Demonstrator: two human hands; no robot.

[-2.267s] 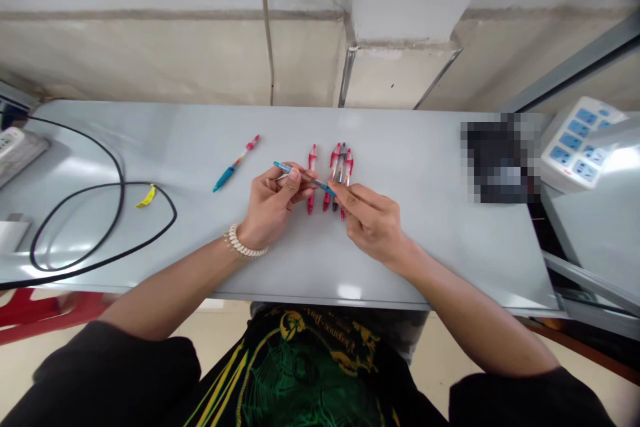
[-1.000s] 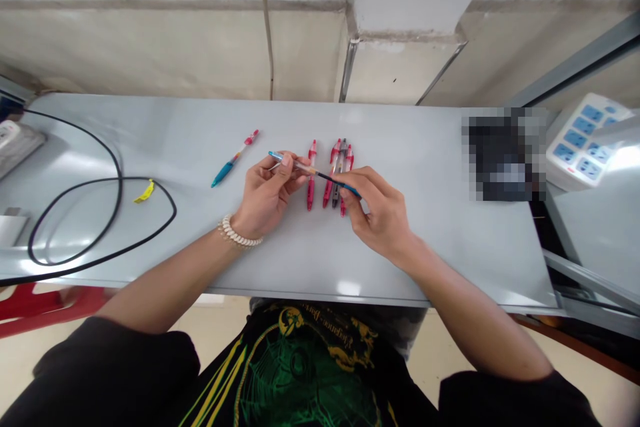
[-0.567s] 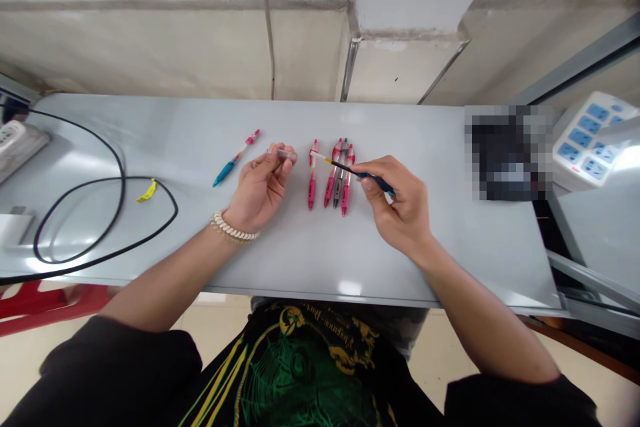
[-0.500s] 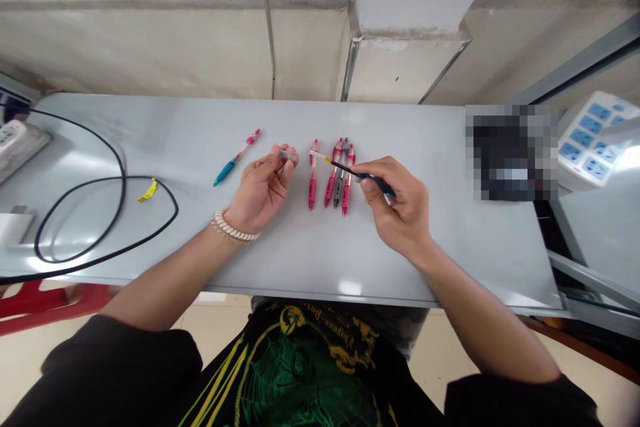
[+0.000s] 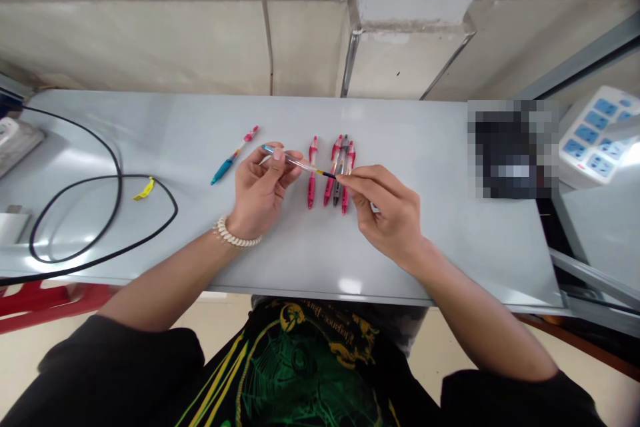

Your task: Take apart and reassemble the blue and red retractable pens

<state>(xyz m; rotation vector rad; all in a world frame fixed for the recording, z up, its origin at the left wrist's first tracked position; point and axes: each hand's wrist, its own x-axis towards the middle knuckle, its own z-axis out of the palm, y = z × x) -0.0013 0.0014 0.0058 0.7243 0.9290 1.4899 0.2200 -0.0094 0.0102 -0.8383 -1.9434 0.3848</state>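
A thin pen refill (image 5: 300, 164) is held just above the grey table (image 5: 425, 227), pinched at both ends. Its near-left end is gripped between thumb and fingers of the left hand (image 5: 260, 190), closed narrowly around what appears to be a clear pen barrel; how much of the barrel is there cannot be told. The dark far end of the refill is pinched by the fingertips of the right hand (image 5: 393, 217), also drawn in tight.

Half a second ago the two parts were held apart: the refill was carried in the right hand alone, out over the row of red pens, and the left hand held only the clear piece. Now the hands have been brought together and the refill has been lined up with, and seemingly fed into, the piece in the left hand. It is judged that a pen is being reassembled and that the insertion step is under way, not finished.

Relative to the held refill, four pens (image 5: 336, 170), three red and one grey, lie directly beneath and beyond its right end, side by side. A teal and red pen (image 5: 234, 155) lies alone to its left. Further left a black cable (image 5: 100, 213) with a yellow tag (image 5: 143, 189) is looped. Well to the right a white power strip (image 5: 597, 140) is seen.
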